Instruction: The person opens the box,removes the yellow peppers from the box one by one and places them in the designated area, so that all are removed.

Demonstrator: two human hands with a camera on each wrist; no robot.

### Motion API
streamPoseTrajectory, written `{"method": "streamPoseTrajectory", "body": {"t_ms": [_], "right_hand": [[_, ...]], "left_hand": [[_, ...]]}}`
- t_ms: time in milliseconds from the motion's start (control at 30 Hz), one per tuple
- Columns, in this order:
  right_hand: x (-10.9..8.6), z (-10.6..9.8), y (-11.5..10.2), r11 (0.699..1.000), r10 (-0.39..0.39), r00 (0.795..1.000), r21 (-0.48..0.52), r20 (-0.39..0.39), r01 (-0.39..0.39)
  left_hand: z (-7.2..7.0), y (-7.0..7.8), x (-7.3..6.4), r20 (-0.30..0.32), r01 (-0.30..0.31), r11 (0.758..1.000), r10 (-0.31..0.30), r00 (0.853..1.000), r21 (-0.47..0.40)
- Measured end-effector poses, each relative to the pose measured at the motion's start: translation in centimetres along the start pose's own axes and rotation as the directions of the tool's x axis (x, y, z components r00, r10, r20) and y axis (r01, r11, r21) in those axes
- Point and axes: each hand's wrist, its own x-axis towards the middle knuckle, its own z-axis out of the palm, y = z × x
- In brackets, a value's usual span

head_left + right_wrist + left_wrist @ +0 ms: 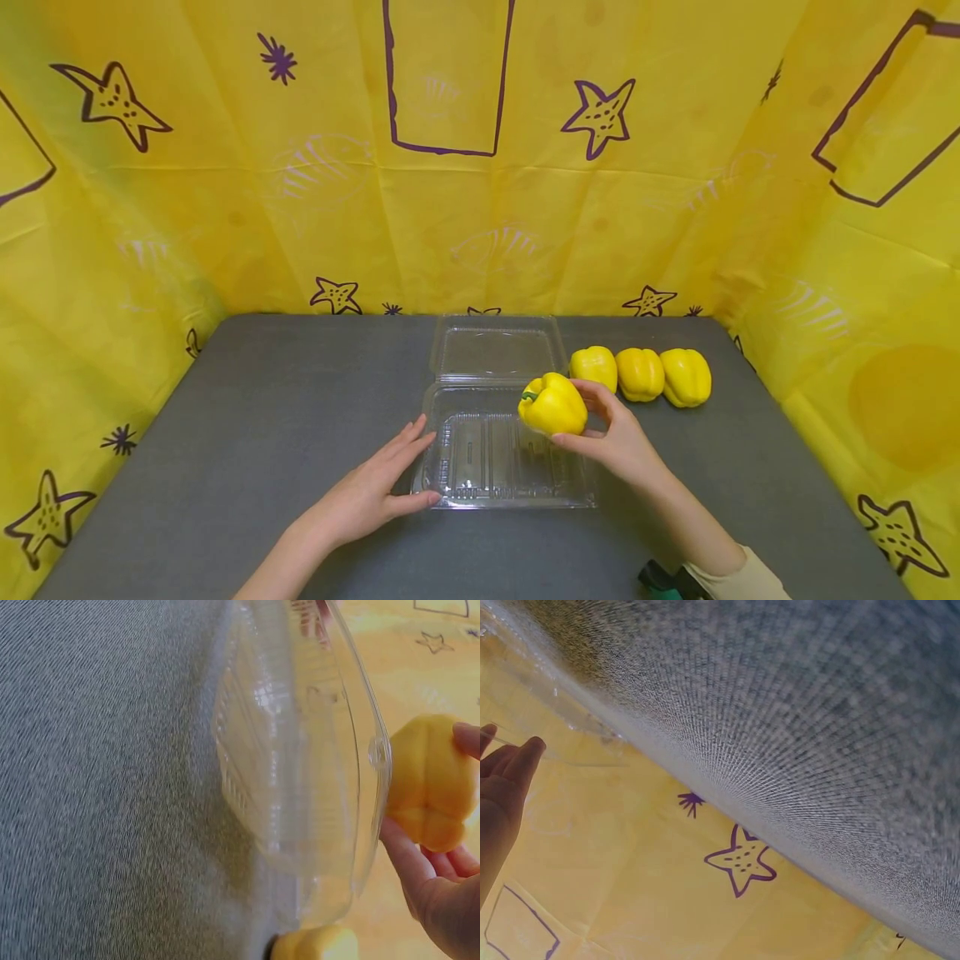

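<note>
A clear plastic clamshell container [517, 502] lies opened out on the grey table, its lid [495, 352] folded back toward the far side. My right hand [618, 437] holds a yellow bell pepper [553, 406] between thumb and fingers, above the right part of the container's base; the green stem points left. In the right wrist view the same pepper [427, 780] appears beyond the container's rim [386, 761]. Against the left edge of the base rests my left hand [367, 493], fingers extended and thumb at the near left corner. The left wrist view catches only part of this hand [502, 780].
Three more yellow bell peppers, a left one [591, 367], a middle one [641, 375] and a right one [686, 377], stand in a row right of the lid. Yellow patterned cloth [480, 217] surrounds the table [300, 375]. A dark object [660, 577] sits by my right wrist.
</note>
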Motion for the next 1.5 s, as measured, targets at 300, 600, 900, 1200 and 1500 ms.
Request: {"method": "streamPoseTrajectory", "body": {"t_ms": [300, 600, 900, 1200, 1500], "right_hand": [[-0.2, -1.1, 0.1, 1.000, 0.013, 0.998, -0.017, -0.061, -0.014], [-0.5, -2.7, -0.2, 0.994, 0.045, 0.992, -0.097, -0.121, -0.057], [-0.6, -4.2, 0.7, 0.991, 0.056, 0.982, -0.112, -0.178, -0.077], [-0.6, -5.6, 1.7, 0.987, 0.073, 0.972, -0.125, -0.223, -0.102], [-0.7, -6.6, 1.9, 0.987, 0.082, 0.958, -0.110, -0.273, -0.116]], "left_hand": [[0.1, -0.1, 0.0, -0.011, -0.011, 1.000, 0.012, 1.000, 0.010], [0.1, -0.1, -0.1, -0.012, -0.010, 1.000, 0.010, 1.000, 0.007], [0.0, -0.1, -0.1, -0.009, -0.009, 1.000, 0.009, 1.000, 0.007], [0.0, 0.0, -0.1, -0.013, -0.013, 1.000, 0.013, 1.000, 0.009], [0.0, 0.0, -0.2, -0.011, -0.013, 1.000, 0.013, 1.000, 0.005]]}}
